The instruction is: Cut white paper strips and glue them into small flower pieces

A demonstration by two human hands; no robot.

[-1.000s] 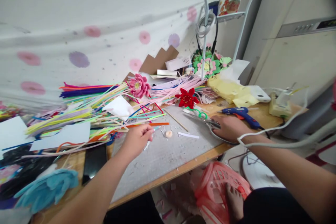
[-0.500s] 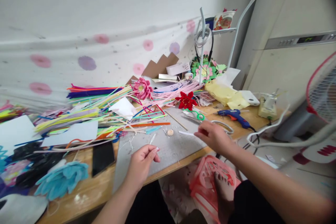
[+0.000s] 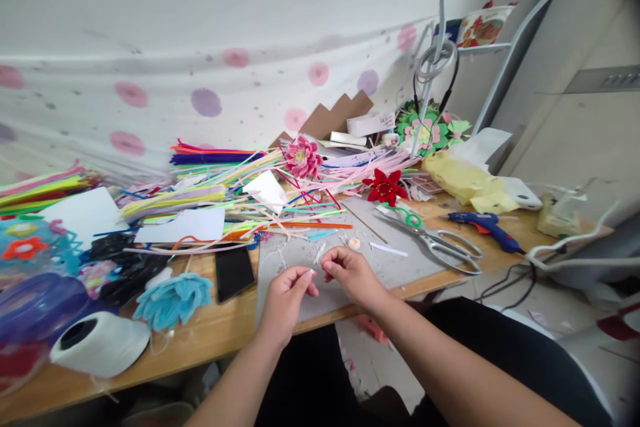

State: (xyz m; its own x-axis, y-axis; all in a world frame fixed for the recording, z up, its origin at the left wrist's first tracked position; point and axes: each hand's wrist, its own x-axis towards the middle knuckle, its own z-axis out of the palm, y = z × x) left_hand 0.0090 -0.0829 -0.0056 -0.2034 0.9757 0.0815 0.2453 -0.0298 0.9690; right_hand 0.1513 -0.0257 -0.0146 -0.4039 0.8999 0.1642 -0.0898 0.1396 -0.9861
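The wooden table (image 3: 210, 337) carries a grey mat (image 3: 320, 260) directly beneath the hands. Scissors (image 3: 440, 245) and a blue glue gun (image 3: 483, 223) lie right of the right hand. A black phone (image 3: 234, 272), a blue felt flower (image 3: 173, 297) and a white spool (image 3: 100, 343) lie left of the left hand.

Bare grey mat (image 3: 345, 277) open ahead; blocked behind by pipe-cleaner heap (image 3: 225, 207), at right by scissors (image 3: 440, 247), at left by phone (image 3: 234, 272).

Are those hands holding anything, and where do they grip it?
The left hand pinches a tiny white piece by its end between fingertips. The right hand meets it; its hold cannot be told.
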